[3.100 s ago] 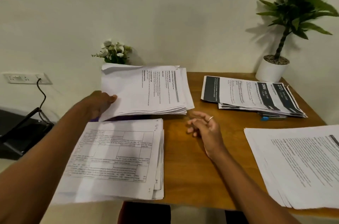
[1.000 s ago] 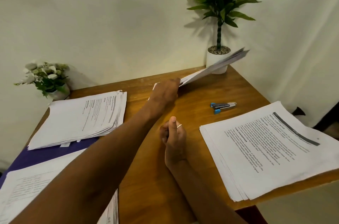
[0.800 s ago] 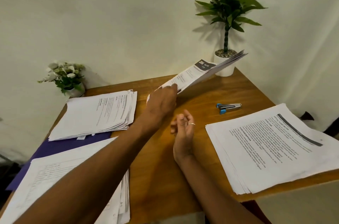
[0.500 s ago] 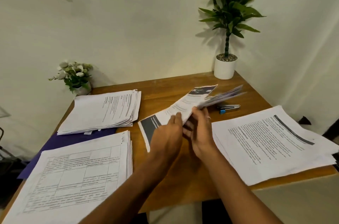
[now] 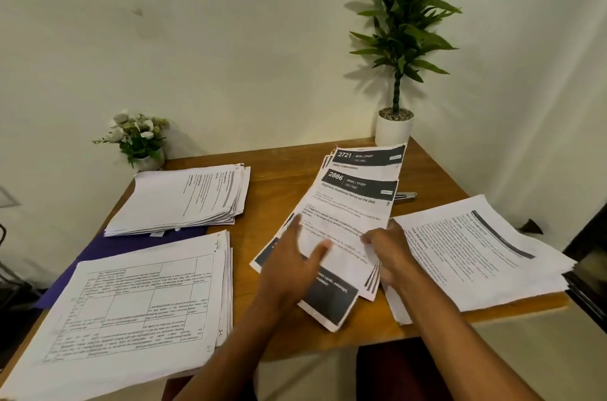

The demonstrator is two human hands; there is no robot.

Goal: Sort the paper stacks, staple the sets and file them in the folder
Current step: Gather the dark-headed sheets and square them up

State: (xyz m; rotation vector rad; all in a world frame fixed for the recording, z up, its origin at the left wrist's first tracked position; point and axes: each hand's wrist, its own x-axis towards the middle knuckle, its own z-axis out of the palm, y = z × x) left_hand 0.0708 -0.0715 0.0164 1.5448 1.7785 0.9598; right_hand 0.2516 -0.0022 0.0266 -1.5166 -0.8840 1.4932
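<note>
Paper sheets with dark header bands lie fanned on the counter. They run from close to its near edge at the middle back toward the far right corner, and both grips are on their near half. The left grip lies flat on top with fingers straight and spread and the thumb out to the right, pressing the sheets down. The right grip has its fingers curled onto the fan's right edge, holding the sheets there.

At the near left corner a thick stack printed with ruled tables overhangs the near edge; its print is too small to read. Along the right edge, just beside the right grip, lies a stack of text pages with a dark stripe, its writing blurred.

On the fanned sheets the white-on-dark headers read "2886 DESK / STUDY" and, on the sheet behind, "2721 DESK / STUDY". The heading under the first ends in "on the Desk".

A purple folder lies by the left edge under both left stacks. The further one, a text stack, sits toward the far left corner. A stapler shows partly from behind the fan's right side.

A small flower pot stands at the far left corner and a tall green plant in a white pot at the far right corner.
</note>
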